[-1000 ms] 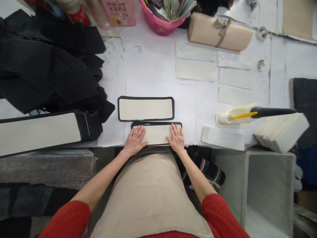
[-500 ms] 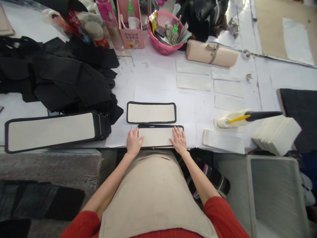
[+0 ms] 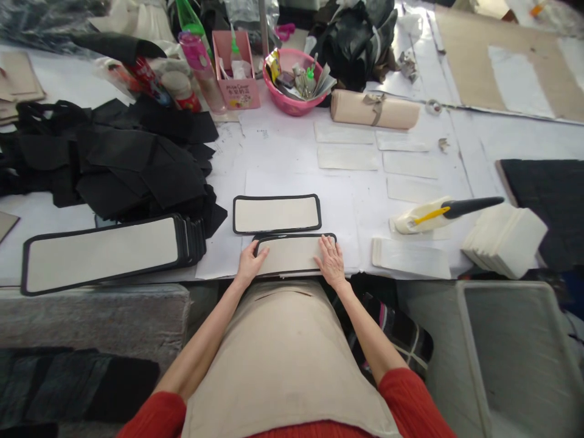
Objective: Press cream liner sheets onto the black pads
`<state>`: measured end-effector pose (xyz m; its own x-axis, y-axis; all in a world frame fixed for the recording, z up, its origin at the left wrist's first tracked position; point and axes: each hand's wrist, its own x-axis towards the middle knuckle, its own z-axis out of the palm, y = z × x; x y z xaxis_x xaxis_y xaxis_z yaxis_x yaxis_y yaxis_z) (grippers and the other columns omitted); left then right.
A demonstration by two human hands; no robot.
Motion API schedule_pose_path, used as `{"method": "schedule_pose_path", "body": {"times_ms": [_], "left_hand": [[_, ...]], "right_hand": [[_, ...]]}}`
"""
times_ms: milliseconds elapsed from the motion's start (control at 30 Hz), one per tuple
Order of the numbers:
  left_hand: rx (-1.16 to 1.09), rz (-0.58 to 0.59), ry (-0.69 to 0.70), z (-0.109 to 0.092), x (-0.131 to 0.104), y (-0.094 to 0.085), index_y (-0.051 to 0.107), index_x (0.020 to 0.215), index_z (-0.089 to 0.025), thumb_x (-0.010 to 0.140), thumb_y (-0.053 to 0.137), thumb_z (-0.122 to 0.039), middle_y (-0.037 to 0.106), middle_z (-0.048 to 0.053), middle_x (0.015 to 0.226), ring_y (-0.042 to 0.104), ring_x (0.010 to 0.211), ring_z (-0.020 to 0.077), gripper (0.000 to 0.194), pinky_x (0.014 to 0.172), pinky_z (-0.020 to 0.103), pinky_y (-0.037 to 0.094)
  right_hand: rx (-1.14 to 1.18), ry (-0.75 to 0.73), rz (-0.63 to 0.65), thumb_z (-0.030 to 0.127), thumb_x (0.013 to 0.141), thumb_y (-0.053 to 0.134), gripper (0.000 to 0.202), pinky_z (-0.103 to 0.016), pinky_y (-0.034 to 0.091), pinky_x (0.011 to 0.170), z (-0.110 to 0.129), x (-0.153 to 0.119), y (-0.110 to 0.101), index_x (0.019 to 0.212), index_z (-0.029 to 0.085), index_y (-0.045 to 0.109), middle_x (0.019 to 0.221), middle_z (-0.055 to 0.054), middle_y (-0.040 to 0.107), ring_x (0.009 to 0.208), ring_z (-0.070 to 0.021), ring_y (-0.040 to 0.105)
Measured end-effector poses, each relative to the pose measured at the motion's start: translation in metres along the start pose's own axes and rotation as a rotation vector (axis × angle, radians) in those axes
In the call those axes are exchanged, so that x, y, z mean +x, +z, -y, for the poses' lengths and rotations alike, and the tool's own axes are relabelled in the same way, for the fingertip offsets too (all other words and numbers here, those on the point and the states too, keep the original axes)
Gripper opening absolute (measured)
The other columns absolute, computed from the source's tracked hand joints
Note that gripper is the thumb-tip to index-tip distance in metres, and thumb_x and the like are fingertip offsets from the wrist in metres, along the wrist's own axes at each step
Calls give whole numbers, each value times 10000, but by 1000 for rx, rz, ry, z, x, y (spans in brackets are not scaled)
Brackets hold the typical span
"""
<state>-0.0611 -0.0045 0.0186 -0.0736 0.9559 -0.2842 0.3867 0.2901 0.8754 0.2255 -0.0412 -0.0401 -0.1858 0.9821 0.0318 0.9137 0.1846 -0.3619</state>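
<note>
A cream panel with a black folded border (image 3: 292,253) lies at the table's near edge. My left hand (image 3: 249,263) grips its left end, thumb over the raised corner. My right hand (image 3: 331,261) lies flat on its right end, fingers spread. A second bordered panel (image 3: 276,214) lies flat just beyond it, untouched.
A stack of long bordered panels (image 3: 104,250) sits at the left, under a heap of black fabric (image 3: 123,158). To the right are a glue bottle with a black-handled brush (image 3: 433,214), cream pieces (image 3: 504,238) and thin strips (image 3: 410,258). A pink bowl (image 3: 292,76) stands at the back.
My left hand slid from the top of the panel to its left end and took hold of the corner, which now lifts slightly. My head tilted up, showing more of the table's back.
</note>
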Motion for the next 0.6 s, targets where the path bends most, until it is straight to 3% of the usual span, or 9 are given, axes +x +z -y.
{"method": "schedule_pose_path", "body": {"times_ms": [167,300,467,600], "left_hand": [[-24,25,178,-36,-28,-5,637,993,-197,865,607,-417,677,14,898,630,832,173,256,790,272,510],[-22,74,362,-56,-45,-6,652,1041,-203,898,607,-343,694,19,952,647,866,161,206,799,264,515],[-79,124,580,-69,-52,-3,644,1056,-220,927,567,-216,713,50,1070,666,1004,171,150,877,291,526],[-129,146,695,-73,-52,-2,626,1068,-225,917,571,-149,716,60,1078,676,1016,173,178,874,306,543]], "right_hand": [[5,40,-213,458,1014,332,649,-502,177,1220,23,-4,-38,1565,149,185,1579,-140,333,1508,-250,177],[20,-37,-321,498,1011,303,688,-529,197,1212,45,4,-68,1578,161,105,1584,-144,320,1508,-268,176],[-3,-96,-291,626,956,360,796,-529,186,1220,60,16,-89,1575,169,153,1589,-132,312,1502,-286,193],[-4,-132,-257,638,934,417,807,-525,177,1224,71,18,-98,1555,157,232,1578,-134,336,1497,-288,211]]}}
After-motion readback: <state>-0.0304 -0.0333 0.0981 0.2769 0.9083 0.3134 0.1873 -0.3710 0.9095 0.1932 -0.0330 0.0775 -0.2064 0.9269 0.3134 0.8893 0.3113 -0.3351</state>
